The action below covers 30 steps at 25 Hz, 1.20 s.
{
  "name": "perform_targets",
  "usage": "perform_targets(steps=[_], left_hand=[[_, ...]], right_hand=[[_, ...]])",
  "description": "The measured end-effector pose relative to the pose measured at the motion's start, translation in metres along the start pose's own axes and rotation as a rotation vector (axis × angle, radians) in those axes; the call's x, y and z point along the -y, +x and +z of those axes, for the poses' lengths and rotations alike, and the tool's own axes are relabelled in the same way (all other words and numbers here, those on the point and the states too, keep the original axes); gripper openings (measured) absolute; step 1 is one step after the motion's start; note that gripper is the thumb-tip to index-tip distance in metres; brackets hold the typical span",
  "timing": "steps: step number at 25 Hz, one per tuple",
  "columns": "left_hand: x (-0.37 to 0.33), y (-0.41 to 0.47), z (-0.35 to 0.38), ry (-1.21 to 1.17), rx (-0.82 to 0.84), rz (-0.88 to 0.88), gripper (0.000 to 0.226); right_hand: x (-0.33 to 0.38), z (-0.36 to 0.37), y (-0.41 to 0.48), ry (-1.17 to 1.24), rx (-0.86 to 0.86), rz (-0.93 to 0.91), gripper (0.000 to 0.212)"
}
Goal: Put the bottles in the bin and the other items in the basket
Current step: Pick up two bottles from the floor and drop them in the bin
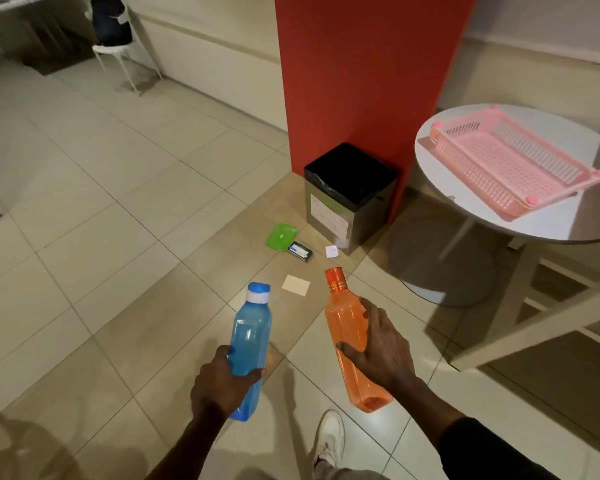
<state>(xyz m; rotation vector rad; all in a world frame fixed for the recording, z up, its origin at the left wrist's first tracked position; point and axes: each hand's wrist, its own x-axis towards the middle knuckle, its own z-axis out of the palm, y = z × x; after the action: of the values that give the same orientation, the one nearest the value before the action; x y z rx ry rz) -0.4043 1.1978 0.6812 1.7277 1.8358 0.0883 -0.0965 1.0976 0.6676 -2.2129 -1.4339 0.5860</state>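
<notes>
Blue bottle and orange bottle in hand, bin ahead

The left hand curls round the lower half of the blue bottle, whose cap points away from the person. The right hand grips the orange bottle at mid-body, fingers spread over its side, with the cap likewise pointing forward. Both bottles are held apart from each other above the tiled floor. The bin, lined with a black bag, stands on the floor against a red pillar, well ahead of the bottles. On the floor between them lie a beige card, a green lid, a small black box just beside the lid, and a white paper scrap near the bin. The pink basket sits on the round white counter to the right of the bin.
</notes>
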Motion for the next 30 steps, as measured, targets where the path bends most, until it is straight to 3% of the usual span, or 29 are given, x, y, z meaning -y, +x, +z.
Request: perform_targets(steps=[8,13,20,26,30], left_hand=[[-0.073,0.139,-0.020,-0.007,0.007,0.090,0.086],[-0.107,0.242,-0.027,0.039,0.107,0.108,0.089],[-0.167,0.386,-0.046,0.154,0.201,0.225,0.093],[-0.215,0.432,-0.042,0.163,0.238,0.242,0.089],[-0.263,0.469,-0.015,0.199,0.251,0.204,0.089]], right_hand=[[0.017,0.002,0.135,-0.006,0.034,0.062,0.107],[0.028,0.006,0.217,-0.033,0.017,0.134,0.112],[0.049,-0.012,0.338,-0.039,-0.143,0.270,0.102],[0.050,-0.025,0.394,0.008,-0.218,0.285,0.098],[0.011,-0.039,0.458,0.043,-0.175,0.316,0.110]])
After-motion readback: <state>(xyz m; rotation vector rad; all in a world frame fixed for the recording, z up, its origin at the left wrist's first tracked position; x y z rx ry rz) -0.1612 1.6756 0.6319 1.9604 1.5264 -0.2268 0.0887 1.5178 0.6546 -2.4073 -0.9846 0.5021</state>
